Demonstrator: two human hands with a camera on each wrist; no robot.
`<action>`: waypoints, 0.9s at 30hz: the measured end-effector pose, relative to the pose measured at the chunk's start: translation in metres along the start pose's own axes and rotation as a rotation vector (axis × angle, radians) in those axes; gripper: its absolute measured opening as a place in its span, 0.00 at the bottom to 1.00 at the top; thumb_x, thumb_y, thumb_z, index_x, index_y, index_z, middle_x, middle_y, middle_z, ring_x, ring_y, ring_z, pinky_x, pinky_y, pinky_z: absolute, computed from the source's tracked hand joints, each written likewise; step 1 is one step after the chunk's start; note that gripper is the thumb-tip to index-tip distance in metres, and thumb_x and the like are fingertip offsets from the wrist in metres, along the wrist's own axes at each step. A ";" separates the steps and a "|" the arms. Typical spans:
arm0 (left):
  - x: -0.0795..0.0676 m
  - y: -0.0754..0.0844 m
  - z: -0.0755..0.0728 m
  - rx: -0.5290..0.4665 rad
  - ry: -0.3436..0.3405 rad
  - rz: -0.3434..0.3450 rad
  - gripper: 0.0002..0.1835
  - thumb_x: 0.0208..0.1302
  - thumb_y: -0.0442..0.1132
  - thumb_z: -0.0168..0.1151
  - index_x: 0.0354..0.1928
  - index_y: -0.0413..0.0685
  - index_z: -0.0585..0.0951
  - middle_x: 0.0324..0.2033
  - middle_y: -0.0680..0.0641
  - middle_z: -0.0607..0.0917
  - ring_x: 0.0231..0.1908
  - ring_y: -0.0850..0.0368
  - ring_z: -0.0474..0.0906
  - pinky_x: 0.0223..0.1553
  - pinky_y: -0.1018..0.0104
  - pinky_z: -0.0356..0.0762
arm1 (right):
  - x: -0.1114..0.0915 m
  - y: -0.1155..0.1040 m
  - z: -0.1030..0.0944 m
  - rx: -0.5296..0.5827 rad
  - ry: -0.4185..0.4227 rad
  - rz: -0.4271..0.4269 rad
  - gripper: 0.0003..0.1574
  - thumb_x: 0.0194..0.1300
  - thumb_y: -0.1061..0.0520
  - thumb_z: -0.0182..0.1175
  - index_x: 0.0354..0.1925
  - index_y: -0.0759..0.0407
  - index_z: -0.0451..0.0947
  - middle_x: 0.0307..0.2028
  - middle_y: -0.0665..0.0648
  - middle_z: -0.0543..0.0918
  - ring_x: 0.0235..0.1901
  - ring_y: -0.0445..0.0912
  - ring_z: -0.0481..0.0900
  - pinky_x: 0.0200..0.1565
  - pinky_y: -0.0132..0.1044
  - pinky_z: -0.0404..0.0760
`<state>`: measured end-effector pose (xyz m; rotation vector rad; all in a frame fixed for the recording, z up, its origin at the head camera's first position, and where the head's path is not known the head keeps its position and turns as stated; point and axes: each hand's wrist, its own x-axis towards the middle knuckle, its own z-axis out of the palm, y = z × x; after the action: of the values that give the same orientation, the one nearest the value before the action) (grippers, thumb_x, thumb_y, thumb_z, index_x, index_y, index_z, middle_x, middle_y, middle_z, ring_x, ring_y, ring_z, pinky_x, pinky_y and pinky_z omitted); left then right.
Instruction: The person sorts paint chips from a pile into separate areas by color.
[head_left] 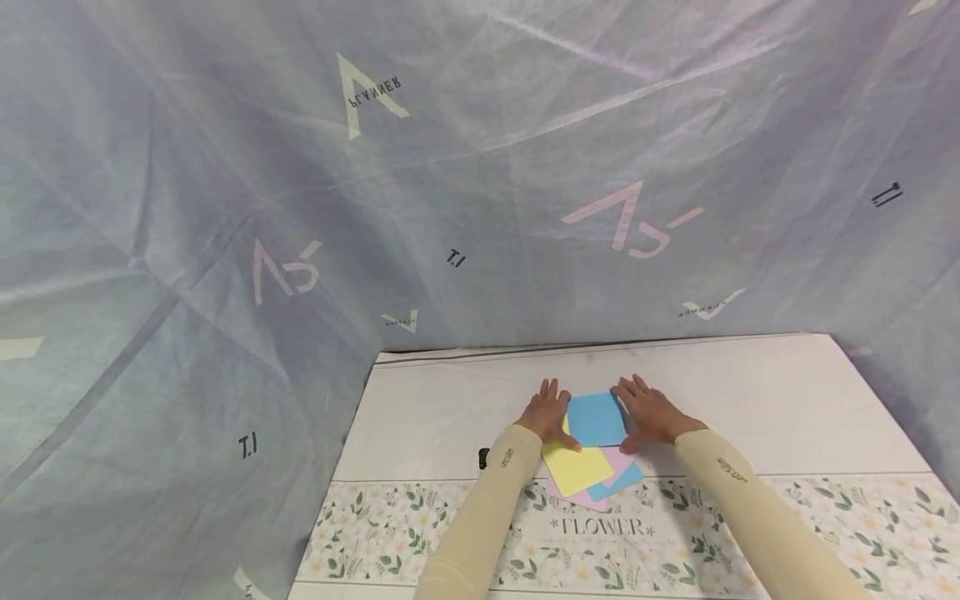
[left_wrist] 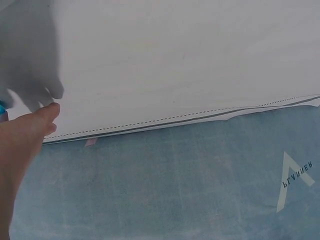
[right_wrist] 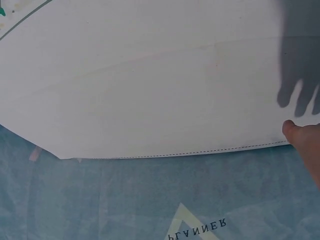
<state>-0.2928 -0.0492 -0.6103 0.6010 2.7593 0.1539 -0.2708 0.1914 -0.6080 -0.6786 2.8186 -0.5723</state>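
Cream sleeves (head_left: 483,517) stretch across the desk (head_left: 787,400). The left hand (head_left: 546,415) and right hand (head_left: 654,415), fingers spread apart, touch the left and right edges of a blue square (head_left: 596,419), overlapping a yellow sheet (head_left: 576,471) nearer in.

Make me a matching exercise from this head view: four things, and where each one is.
1. Left hand
2. Yellow sheet
3. Small black object
4. Right hand

A. Beside the left sleeve
B. Fingers at the right side of the upper blue sheet
C. Partly hidden by the upper blue sheet
D. Fingers at the left side of the upper blue sheet

Pairs: 1-D, 2-C, 3-A, 4-B
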 end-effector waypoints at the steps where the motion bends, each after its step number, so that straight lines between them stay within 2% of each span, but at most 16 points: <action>1: -0.001 0.000 0.000 -0.003 -0.003 0.000 0.58 0.44 0.65 0.77 0.74 0.51 0.61 0.78 0.40 0.50 0.78 0.46 0.42 0.75 0.54 0.55 | -0.001 0.000 0.000 0.005 -0.002 0.002 0.71 0.40 0.42 0.82 0.71 0.70 0.57 0.72 0.79 0.55 0.72 0.76 0.45 0.66 0.73 0.54; 7: -0.005 0.001 -0.005 0.021 -0.025 -0.001 0.61 0.42 0.67 0.77 0.75 0.51 0.59 0.79 0.42 0.49 0.79 0.47 0.42 0.75 0.57 0.53 | -0.003 0.000 -0.001 0.004 -0.022 0.023 0.69 0.44 0.38 0.79 0.72 0.68 0.57 0.73 0.78 0.54 0.73 0.75 0.44 0.67 0.73 0.52; 16: -0.008 -0.001 -0.015 0.037 0.003 0.034 0.64 0.38 0.64 0.81 0.75 0.48 0.59 0.78 0.40 0.50 0.78 0.46 0.44 0.75 0.58 0.53 | -0.004 -0.005 -0.010 0.040 0.003 0.012 0.69 0.42 0.36 0.79 0.71 0.68 0.59 0.72 0.80 0.55 0.71 0.77 0.46 0.67 0.73 0.53; 23: -0.011 -0.004 -0.017 -0.034 0.019 0.019 0.62 0.37 0.62 0.81 0.75 0.52 0.60 0.79 0.44 0.48 0.79 0.50 0.39 0.76 0.57 0.49 | -0.006 -0.006 -0.012 0.067 0.026 -0.005 0.69 0.42 0.38 0.79 0.71 0.68 0.58 0.71 0.81 0.54 0.71 0.78 0.47 0.66 0.74 0.52; 27: -0.012 -0.004 -0.020 -0.032 0.026 0.031 0.63 0.37 0.63 0.81 0.75 0.53 0.60 0.79 0.44 0.46 0.79 0.50 0.38 0.76 0.57 0.48 | -0.008 -0.006 -0.013 0.068 0.034 -0.010 0.69 0.42 0.38 0.79 0.71 0.68 0.58 0.71 0.81 0.54 0.71 0.78 0.47 0.66 0.74 0.53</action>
<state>-0.2908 -0.0588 -0.5893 0.6385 2.7683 0.2138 -0.2646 0.1947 -0.5926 -0.6775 2.8135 -0.6844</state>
